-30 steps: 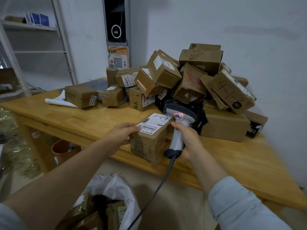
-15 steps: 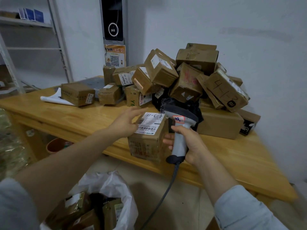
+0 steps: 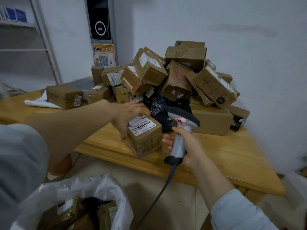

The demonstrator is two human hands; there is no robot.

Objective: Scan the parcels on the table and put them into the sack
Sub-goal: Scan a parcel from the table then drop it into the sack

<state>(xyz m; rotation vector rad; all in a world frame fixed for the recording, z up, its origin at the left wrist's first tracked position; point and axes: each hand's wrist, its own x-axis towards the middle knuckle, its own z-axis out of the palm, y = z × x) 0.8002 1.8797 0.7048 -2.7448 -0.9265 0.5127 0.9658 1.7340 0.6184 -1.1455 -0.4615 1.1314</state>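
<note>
A small brown parcel (image 3: 146, 141) with a white barcode label stands at the front edge of the wooden table (image 3: 219, 156). My left hand (image 3: 126, 113) lies across its top, fingers stretched toward the far edge and thumb down its left side. My right hand (image 3: 187, 143) grips the handle of a grey corded barcode scanner (image 3: 182, 118), right beside the parcel. Behind them a pile of cardboard parcels (image 3: 181, 75) leans against the wall. The white sack (image 3: 106, 190) stands open on the floor at lower left, with several parcels inside.
A black plastic-wrapped package (image 3: 159, 107) lies at the foot of the pile. A lone box (image 3: 64, 97) sits on a white envelope (image 3: 36, 102) at the table's left. An orange bucket (image 3: 61, 165) stands under the table; a metal shelf (image 3: 41, 39) is at far left.
My left hand left the parcel's near-left side, lifted, and now lies over its top. The parcel has turned, so its label faces differently. The scanner stays beside it.
</note>
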